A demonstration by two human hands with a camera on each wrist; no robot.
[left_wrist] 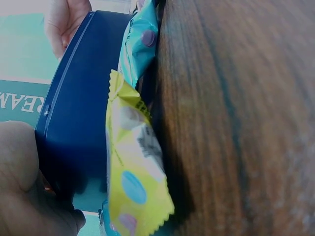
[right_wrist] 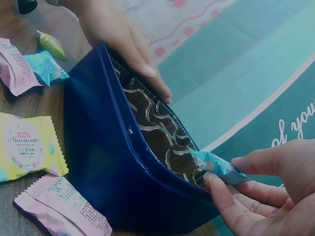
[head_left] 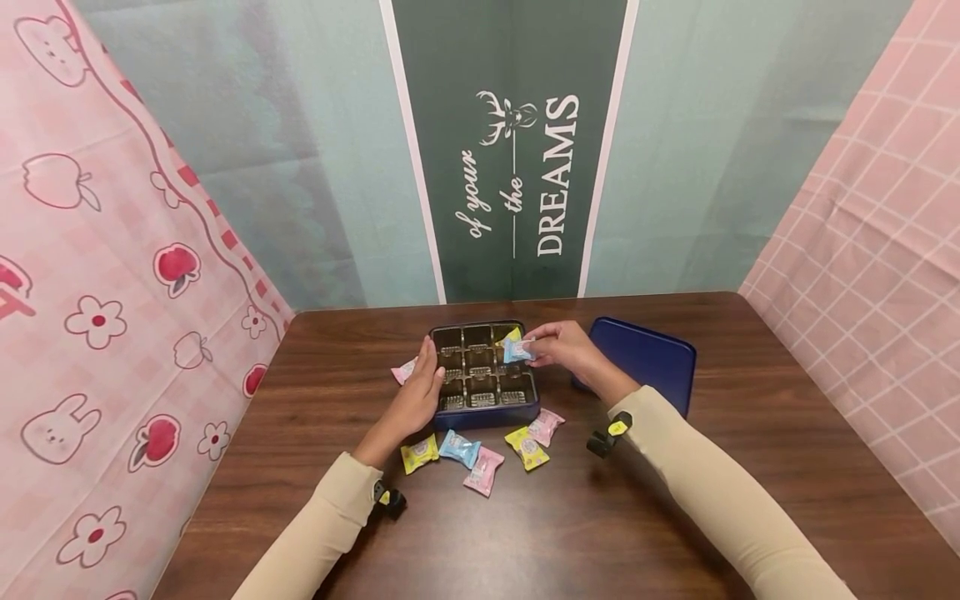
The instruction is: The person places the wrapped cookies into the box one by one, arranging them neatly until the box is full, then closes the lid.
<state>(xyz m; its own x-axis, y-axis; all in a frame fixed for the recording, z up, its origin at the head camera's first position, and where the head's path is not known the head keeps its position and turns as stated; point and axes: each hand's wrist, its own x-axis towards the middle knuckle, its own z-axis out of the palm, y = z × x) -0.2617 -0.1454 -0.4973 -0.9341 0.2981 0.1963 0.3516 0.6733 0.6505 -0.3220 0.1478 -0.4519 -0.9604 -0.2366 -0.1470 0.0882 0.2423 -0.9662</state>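
Note:
A dark blue tin [head_left: 487,414] with a clear-walled, compartmented insert stands on the table. My left hand [head_left: 416,392] rests along its left side, fingers fairly straight against the rim. Over the right-hand compartments, my right hand [head_left: 566,348] pinches a blue-wrapped macaron [head_left: 516,350] between thumb and fingers. Just behind that packet, a yellow-wrapped macaron [head_left: 508,335] shows in the far right compartment, partly covered. The right wrist view has the held blue packet [right_wrist: 219,166] at the tin's rim.
In front of the tin lie yellow [head_left: 420,453], blue [head_left: 460,448] and pink [head_left: 483,472] packets, with another yellow [head_left: 527,448] and pink [head_left: 547,426] to their right. One pink packet [head_left: 403,371] sits left of the tin. A blue lid [head_left: 645,358] is at the right.

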